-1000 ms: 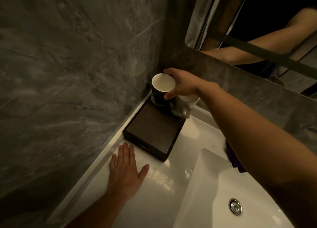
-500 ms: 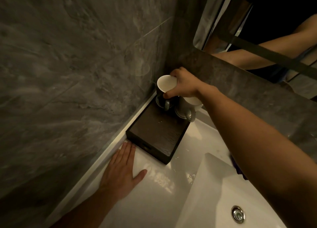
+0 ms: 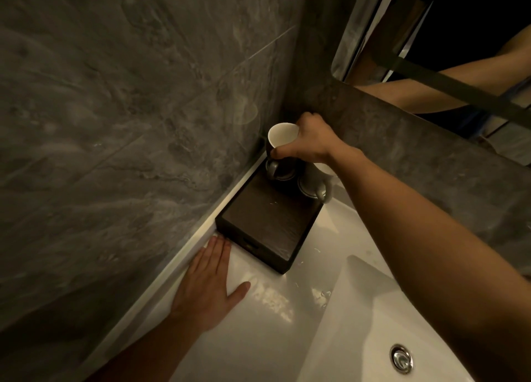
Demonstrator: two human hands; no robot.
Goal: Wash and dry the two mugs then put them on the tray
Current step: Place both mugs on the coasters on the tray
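A dark wooden tray (image 3: 267, 226) lies on the white counter in the corner of the grey walls. At its far end stands a dark mug (image 3: 280, 140) with a white inside, its handle turned toward me. My right hand (image 3: 311, 141) grips this mug by the rim from above, thumb on the near edge. Beside it on the right stands a light mug (image 3: 317, 186), partly hidden under my right wrist, its handle pointing toward the basin. My left hand (image 3: 209, 284) rests flat on the counter, fingertips touching the tray's near end.
The white basin (image 3: 373, 309) with its metal drain (image 3: 401, 358) lies at lower right. Grey marble walls close in on the left and behind. A mirror (image 3: 431, 36) hangs above the back ledge. Water drops glisten on the counter by the tray.
The dark mug has turned in my right hand, so its handle now faces me. My left hand slid forward until it touches the tray's near end.
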